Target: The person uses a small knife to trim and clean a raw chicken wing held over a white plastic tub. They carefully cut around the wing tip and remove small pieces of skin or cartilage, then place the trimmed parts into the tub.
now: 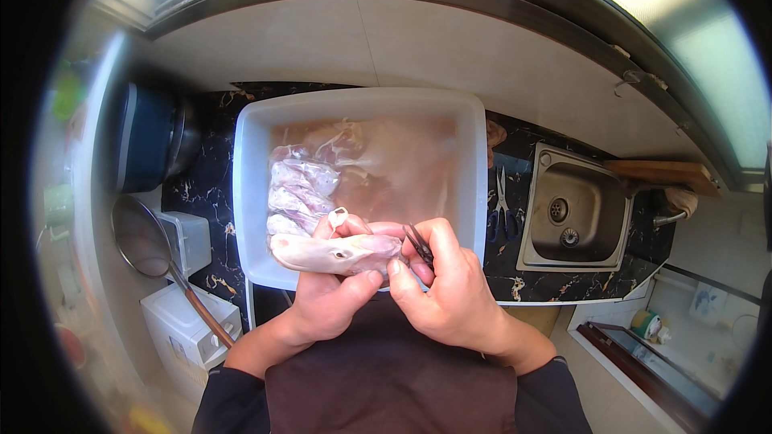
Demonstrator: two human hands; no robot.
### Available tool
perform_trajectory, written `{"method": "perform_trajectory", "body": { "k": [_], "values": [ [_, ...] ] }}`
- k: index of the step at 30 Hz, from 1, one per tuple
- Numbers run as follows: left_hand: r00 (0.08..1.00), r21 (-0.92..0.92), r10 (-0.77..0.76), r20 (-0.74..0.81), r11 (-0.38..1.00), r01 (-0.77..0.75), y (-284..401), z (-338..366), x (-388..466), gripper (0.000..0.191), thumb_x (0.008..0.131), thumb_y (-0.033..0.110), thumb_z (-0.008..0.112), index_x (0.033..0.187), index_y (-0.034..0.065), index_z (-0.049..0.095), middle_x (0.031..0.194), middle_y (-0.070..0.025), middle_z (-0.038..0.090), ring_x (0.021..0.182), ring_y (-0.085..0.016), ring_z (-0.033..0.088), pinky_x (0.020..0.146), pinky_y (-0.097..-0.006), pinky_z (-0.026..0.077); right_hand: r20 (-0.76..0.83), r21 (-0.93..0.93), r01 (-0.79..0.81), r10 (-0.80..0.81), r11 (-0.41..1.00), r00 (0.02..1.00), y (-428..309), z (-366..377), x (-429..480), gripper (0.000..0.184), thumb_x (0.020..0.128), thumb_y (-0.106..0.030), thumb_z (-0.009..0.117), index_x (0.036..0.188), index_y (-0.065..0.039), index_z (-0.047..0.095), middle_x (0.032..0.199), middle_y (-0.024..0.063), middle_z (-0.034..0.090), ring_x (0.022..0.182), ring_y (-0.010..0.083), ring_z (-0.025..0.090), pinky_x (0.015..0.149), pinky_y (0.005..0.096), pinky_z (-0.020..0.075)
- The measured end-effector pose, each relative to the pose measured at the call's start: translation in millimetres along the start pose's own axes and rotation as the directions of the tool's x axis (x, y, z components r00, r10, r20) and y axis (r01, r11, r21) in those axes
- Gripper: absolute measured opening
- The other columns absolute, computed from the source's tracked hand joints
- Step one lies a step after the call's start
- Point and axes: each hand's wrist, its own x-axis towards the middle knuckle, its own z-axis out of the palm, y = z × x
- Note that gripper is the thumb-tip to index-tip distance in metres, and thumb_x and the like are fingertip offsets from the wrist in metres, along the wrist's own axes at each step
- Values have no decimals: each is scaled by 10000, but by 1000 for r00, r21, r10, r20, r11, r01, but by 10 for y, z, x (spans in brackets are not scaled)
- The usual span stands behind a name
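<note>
My left hand (329, 307) cradles a pale, plucked poultry head (325, 255), apparently a duck's or goose's, with its blunt end pointing left and a small dark opening in its side. Dark metal tweezers (420, 245) are held in my right hand (449, 289), whose thumb and fingers also touch the head's right end. A looped whitish scrap (338, 217) shows by my left fingertips. Both hands are over the near edge of a large white plastic tub (240, 181). Inside it, several similar pale pieces (301, 184) are stacked along the left, beside cloudy reddish water (404, 163) with more flesh under it.
Right of the tub, scissors (502, 205) lie on the black marbled counter (517, 286) before a steel sink (582, 217). A wooden board (663, 173) stands behind the sink. On the left are a long-handled strainer (142, 235), a clear plastic container (190, 241) and a white appliance (187, 325).
</note>
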Motion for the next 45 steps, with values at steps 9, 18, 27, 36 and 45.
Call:
{"method": "perform_trajectory", "body": {
  "k": [9, 18, 27, 36, 45],
  "values": [
    [1000, 113, 23, 0, 993, -23, 26, 7, 24, 448, 850, -97, 532, 1278, 11, 457, 1212, -104, 471, 1327, -292, 492, 1040, -401, 444, 55, -194, 293, -288, 936, 956, 59, 49, -116, 108, 948, -57, 649, 934, 12, 568, 753, 142, 550, 605, 330, 585, 546, 425, 474],
    [997, 301, 80, 0, 950, -76, 79, 34, 18, 460, 824, -125, 521, 1264, 8, 544, 1196, -90, 443, 1336, -313, 487, 1007, -396, 452, 52, -284, 297, -295, 912, 954, 78, 95, -111, 164, 935, -65, 661, 857, -7, 529, 737, 139, 529, 596, 328, 582, 539, 431, 480],
    [998, 258, 64, -7, 964, -60, 54, 39, 17, 462, 835, -119, 525, 1277, 17, 539, 1194, -94, 444, 1322, -310, 494, 996, -400, 463, 47, -290, 330, -331, 898, 943, 117, 103, -100, 161, 911, -24, 671, 854, -5, 522, 725, 136, 522, 596, 329, 580, 536, 430, 478],
    [1000, 127, 13, 22, 992, -16, 69, 31, 21, 427, 870, -114, 505, 1257, 36, 403, 1339, -195, 464, 1281, -248, 494, 1004, -386, 508, 9, -275, 300, -310, 913, 951, 136, 91, -99, 159, 943, -56, 656, 860, -8, 529, 731, 135, 532, 591, 328, 578, 529, 426, 477],
    [997, 240, 70, 28, 968, -75, 45, 17, 29, 430, 852, -130, 502, 1248, 26, 439, 1212, -133, 491, 1326, -293, 485, 1028, -397, 472, 15, -304, 289, -299, 908, 954, 106, 100, -104, 163, 940, -75, 667, 863, -17, 535, 736, 127, 542, 596, 320, 591, 528, 424, 482]
  ]
}}
